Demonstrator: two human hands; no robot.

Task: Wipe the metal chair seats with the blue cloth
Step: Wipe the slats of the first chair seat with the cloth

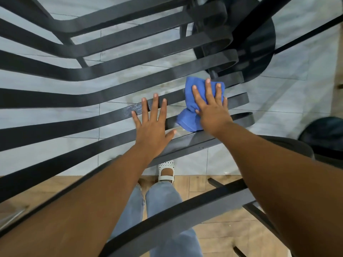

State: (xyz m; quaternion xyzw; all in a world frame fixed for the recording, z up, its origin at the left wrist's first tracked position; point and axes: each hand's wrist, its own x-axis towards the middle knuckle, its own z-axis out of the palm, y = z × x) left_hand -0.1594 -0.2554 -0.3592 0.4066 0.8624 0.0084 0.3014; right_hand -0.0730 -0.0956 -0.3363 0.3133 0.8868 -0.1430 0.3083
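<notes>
Fingers straight and spread on both hands — neither curls round anything. Head view: the right hand (213,108) lies flat on the blue cloth (193,112), palm down, pressing it against the dark slats of the metal chair seat (92,125); the cloth is bunched, showing beyond the fingertips and beside the thumb, and it bridges two neighbouring slats near their right-hand ends. A flat palm, rather than a pinch, probably serves to spread pressure along the narrow bars as the cloth slides. The left hand (152,127) rests bare on the adjacent slats just beside the cloth, apparently bracing the seat so that it does not shift under the wiping stroke. Pale floor tiles (130,101) show through the gaps between slats. Below the seat, the person's jeans (163,201) and one white perforated shoe (166,171) stand on wood-look flooring — the person leans over the chair from its near edge.
</notes>
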